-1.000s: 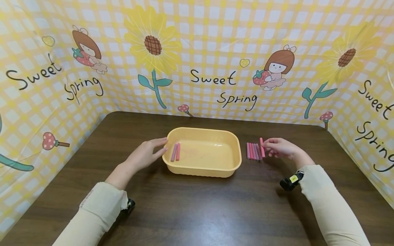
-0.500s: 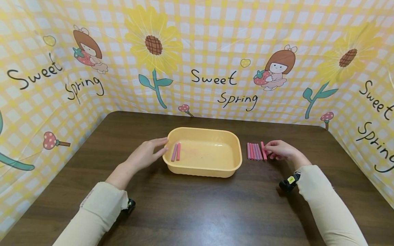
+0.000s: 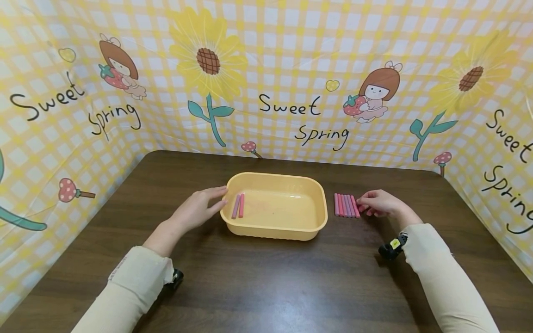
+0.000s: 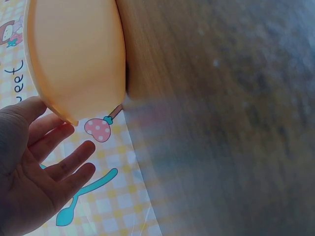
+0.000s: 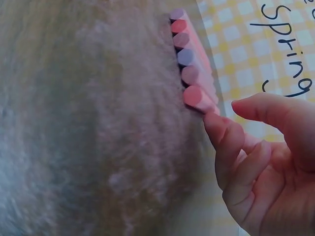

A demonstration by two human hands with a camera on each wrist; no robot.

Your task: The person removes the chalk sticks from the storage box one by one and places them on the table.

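A row of several pink and purple hexagonal sticks [image 3: 344, 205] lies on the table right of a yellow plastic basin [image 3: 272, 227]. At the row's right end, my right hand [image 3: 381, 203] touches the outermost pink stick [image 5: 198, 98] with a fingertip. Its thumb stands off from the stick, and the other fingers bend loosely. Two sticks [image 3: 238, 206], one purple and one pink, lie side by side inside the basin at its left. My left hand [image 3: 195, 209] rests its fingertips against the basin's left rim, fingers fairly straight; in the left wrist view the lower fingers are spread beneath the rim.
The dark wooden table [image 3: 266, 286] reaches back to a yellow checked cloth [image 3: 266, 60] printed with flowers and lettering, which rises behind and on both sides. A black wrist camera [image 3: 391, 248] sits under the right wrist, close above the tabletop.
The right hand has lowered a tilted pink stick, laid it flush against the right end of the row and let go of it. The left hand and basin stay put.
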